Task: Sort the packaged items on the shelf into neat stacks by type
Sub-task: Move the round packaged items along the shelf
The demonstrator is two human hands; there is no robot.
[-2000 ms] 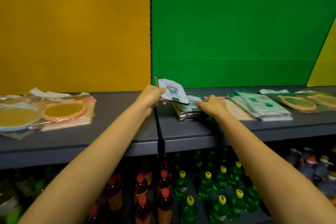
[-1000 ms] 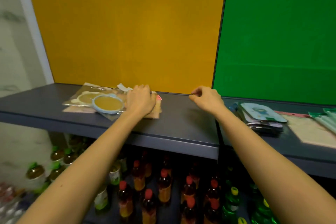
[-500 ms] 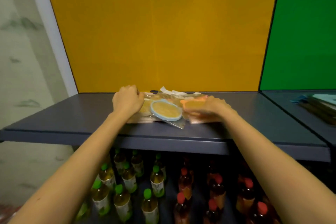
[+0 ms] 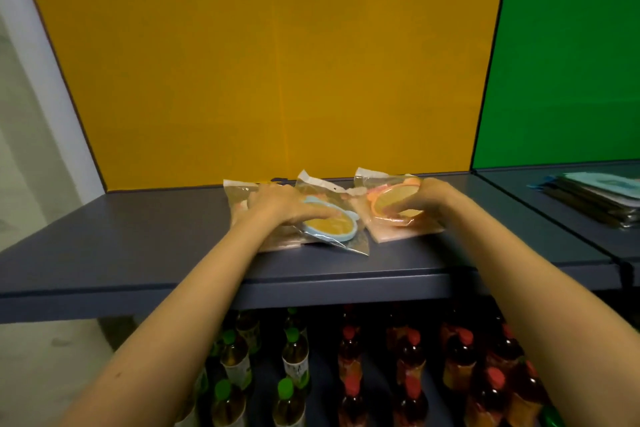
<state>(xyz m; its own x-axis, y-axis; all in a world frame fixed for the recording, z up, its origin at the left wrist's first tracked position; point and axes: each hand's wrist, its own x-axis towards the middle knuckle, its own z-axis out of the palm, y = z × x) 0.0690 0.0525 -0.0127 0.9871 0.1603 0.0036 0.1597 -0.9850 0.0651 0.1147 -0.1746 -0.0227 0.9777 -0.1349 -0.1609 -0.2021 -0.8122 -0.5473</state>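
Clear plastic packets lie on the dark grey shelf (image 4: 138,253) in front of the yellow back panel. One packet holds a blue-rimmed round item (image 4: 332,229); my left hand (image 4: 280,206) lies flat on it, fingers spread. To its right a packet with an orange-rimmed round item (image 4: 388,204) is tilted up off the shelf, my right hand (image 4: 426,199) gripping its right side. More clear packets (image 4: 239,194) lie under my left hand, partly hidden.
A stack of flat teal and dark packets (image 4: 595,194) lies on the neighbouring shelf at the right, before the green panel. Below the shelf stand several bottles with green caps (image 4: 291,357) and red caps (image 4: 408,367). A white wall is at the left.
My view has turned left from the green section to the yellow one. Both hands moved onto the round-item packets; my right hand has pulled the orange-rimmed packet to the right, apart from the blue-rimmed one.
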